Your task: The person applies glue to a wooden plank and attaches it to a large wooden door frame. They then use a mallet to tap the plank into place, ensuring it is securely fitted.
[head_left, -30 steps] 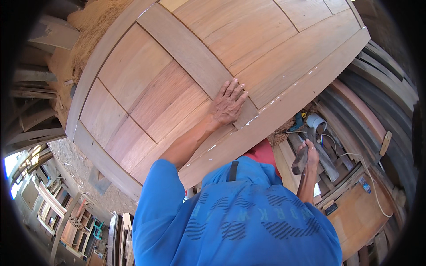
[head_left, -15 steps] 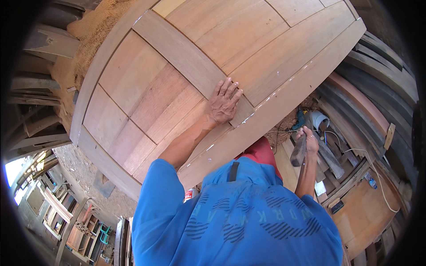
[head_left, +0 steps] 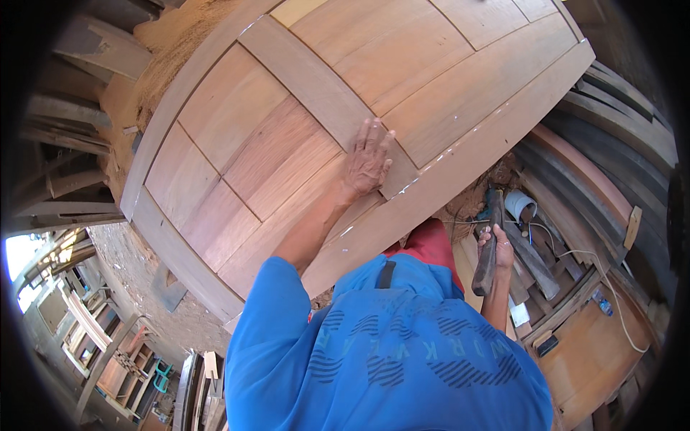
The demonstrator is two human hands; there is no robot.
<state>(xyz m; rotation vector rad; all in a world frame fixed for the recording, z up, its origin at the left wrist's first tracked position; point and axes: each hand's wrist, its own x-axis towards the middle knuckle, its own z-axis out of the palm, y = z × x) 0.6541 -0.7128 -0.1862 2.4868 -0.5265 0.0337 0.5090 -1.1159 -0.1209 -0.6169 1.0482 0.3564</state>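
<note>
My left hand (head_left: 368,159) lies flat with fingers spread on a large wooden panelled door (head_left: 424,188), near where its wide crosspiece (head_left: 309,75) meets the near side rail. Off to the right of the door, my right hand (head_left: 501,248) is wrapped round a dark, thick length of wood (head_left: 490,251). That wood points away from me, upright in the picture, and does not touch the door. White marks dot the near rail.
Beyond my right hand stand a white cylindrical container (head_left: 517,203) and a pale cord (head_left: 611,287). Curved-looking timbers (head_left: 596,129) are stacked at the right. A plywood sheet (head_left: 589,345) carries a dark phone-like object (head_left: 548,345). Sawdust (head_left: 169,47) is heaped at the far left.
My right hand has brought the dark wood from a blurred, lower position up to point away from me. The left hand stays at nearly the same place on the door; the view has shifted slightly.
</note>
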